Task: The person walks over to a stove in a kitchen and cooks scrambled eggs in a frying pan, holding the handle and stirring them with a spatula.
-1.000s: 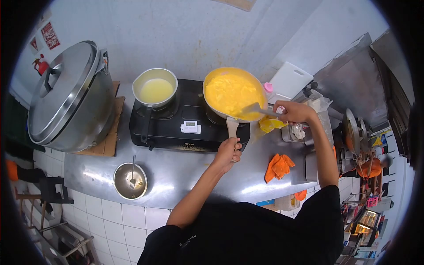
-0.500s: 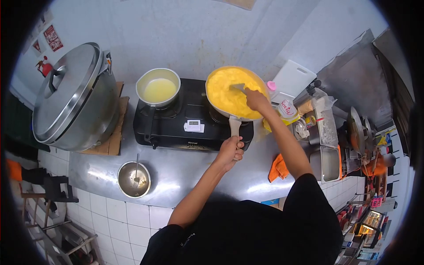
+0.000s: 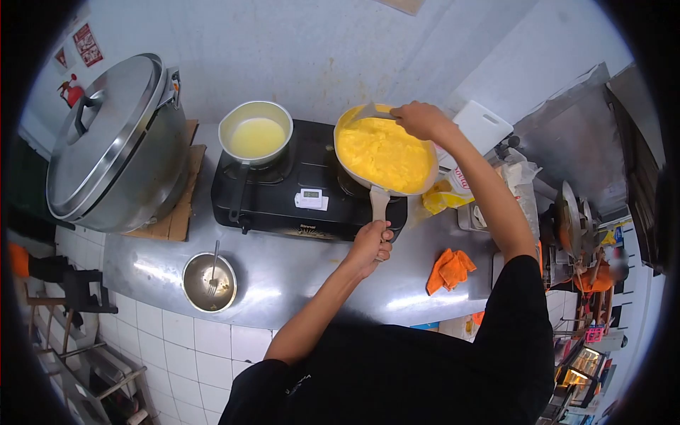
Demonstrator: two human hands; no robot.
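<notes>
My left hand [image 3: 370, 248] is closed around the pan handle [image 3: 379, 204] in front of the stove. The frying pan [image 3: 423, 188] sits on the right burner and holds soft yellow egg [image 3: 386, 156]. Over the pan's far side, my right hand [image 3: 423, 120] grips a grey spatula [image 3: 368, 113], its blade at the far left rim. A pot [image 3: 225, 127] with pale yellow liquid stands on the left burner of the black stove [image 3: 276, 209]. On the stove's front lies a white timer [image 3: 309, 198].
A large lidded metal pot [image 3: 134, 163] stands at left on cardboard. Nearer, a metal bowl [image 3: 191, 287] holds a fork. At right are an orange cloth [image 3: 451, 270], a yellow packet [image 3: 443, 197], a white board [image 3: 478, 131] and metal containers. A person in orange [image 3: 598, 278] is far right.
My right hand has swept the spatula from the pan's near right edge, through the egg, to its far left rim. The left hand keeps its hold. The view has shifted slightly.
</notes>
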